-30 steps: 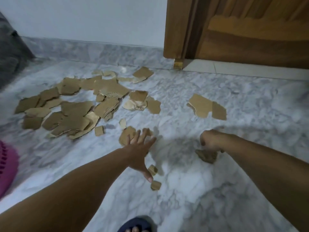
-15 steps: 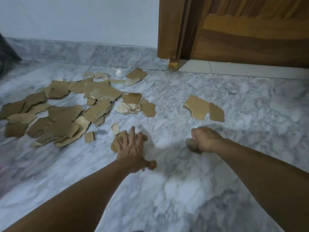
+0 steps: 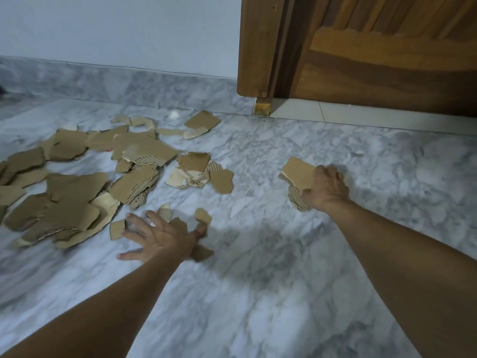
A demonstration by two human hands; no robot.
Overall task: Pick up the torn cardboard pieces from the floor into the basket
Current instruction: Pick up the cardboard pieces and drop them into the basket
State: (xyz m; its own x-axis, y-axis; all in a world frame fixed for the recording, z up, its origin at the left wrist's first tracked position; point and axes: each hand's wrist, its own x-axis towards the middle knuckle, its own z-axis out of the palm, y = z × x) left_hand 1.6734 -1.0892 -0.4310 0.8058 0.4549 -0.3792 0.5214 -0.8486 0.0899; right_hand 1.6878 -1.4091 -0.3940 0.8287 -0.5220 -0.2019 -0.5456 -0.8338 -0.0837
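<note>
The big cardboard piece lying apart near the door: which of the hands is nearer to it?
Right. The right hand grips the big cardboard piece at its near edge; the left hand is spread over small scraps well to its left.

The floor (image 3: 284,254) is grey-white veined marble, smooth with a soft sheen, and the same marble runs up as the skirting (image 3: 129,83) under a plain matt painted wall (image 3: 116,29). The torn cardboard pieces (image 3: 72,202) on the floor are matt brown paper board, ragged at the edges, with the ribbed corrugated core showing on a few, like the one (image 3: 296,171) under the right hand (image 3: 325,187). Past them, the door (image 3: 387,60) and its frame (image 3: 258,47) are brown wood with visible grain and a slight varnish gloss.
</note>
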